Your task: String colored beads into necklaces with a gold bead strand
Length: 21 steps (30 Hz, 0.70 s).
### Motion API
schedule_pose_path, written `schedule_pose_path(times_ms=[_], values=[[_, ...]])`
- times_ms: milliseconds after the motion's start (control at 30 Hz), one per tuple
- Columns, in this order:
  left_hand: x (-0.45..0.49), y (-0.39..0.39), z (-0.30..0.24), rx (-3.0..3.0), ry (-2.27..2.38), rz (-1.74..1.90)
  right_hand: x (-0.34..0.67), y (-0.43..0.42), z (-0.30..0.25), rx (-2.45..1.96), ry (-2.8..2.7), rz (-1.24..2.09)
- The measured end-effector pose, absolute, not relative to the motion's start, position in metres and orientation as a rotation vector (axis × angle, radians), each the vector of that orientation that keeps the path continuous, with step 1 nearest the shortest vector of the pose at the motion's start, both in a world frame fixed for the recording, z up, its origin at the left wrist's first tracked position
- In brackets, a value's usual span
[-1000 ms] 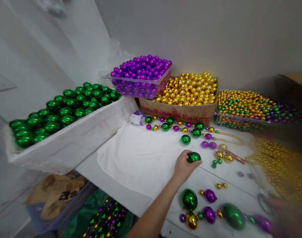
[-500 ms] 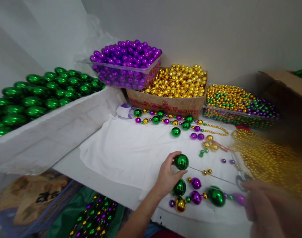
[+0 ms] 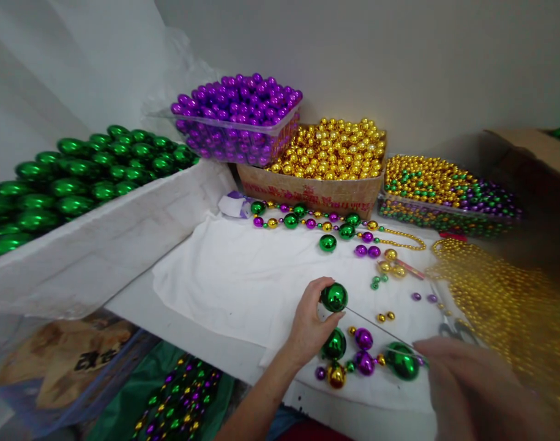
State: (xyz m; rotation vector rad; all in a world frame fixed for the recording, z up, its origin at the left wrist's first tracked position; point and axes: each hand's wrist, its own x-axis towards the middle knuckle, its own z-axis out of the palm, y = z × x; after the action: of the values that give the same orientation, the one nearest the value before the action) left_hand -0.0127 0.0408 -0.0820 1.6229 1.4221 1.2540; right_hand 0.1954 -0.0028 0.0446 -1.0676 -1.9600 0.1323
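My left hand (image 3: 311, 321) pinches a large shiny green bead (image 3: 335, 297) between thumb and fingers, above the white cloth. A thin string (image 3: 376, 329) runs taut from that bead to my right hand (image 3: 477, 383), which is blurred, its fingertips closed on the string. Below lies a strung row with a green bead (image 3: 333, 344), a gold bead (image 3: 336, 375), a purple bead (image 3: 365, 362) and another large green bead (image 3: 403, 361). Two small gold beads (image 3: 385, 317) rest loose beyond the string. Scissors (image 3: 458, 331) lie partly behind my right hand.
Along the back stand a tub of purple beads (image 3: 238, 131), a box of gold beads (image 3: 307, 188) and a tub of mixed small beads (image 3: 445, 208). A white foam box (image 3: 100, 245) of green beads flanks the left. Gold bead chains (image 3: 500, 294) heap at right. A finished-looking necklace (image 3: 310, 223) lies behind.
My right hand has moved left, nearer the green bead in my left hand, and the visible string between them is shorter. The scissors show more. My left hand has barely moved.
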Motion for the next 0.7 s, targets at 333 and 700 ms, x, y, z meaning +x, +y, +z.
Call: schedule_pose_path(times_ms=[333,700], values=[[-0.012,0.04,-0.082,1.646,1.416,1.249,0.199,0.002,0.034,-1.001,-2.021,0.07],[-0.011,0.039,-0.079,1.648,1.423,1.24,0.182,-0.005,0.024,-1.119,-1.923,0.001]])
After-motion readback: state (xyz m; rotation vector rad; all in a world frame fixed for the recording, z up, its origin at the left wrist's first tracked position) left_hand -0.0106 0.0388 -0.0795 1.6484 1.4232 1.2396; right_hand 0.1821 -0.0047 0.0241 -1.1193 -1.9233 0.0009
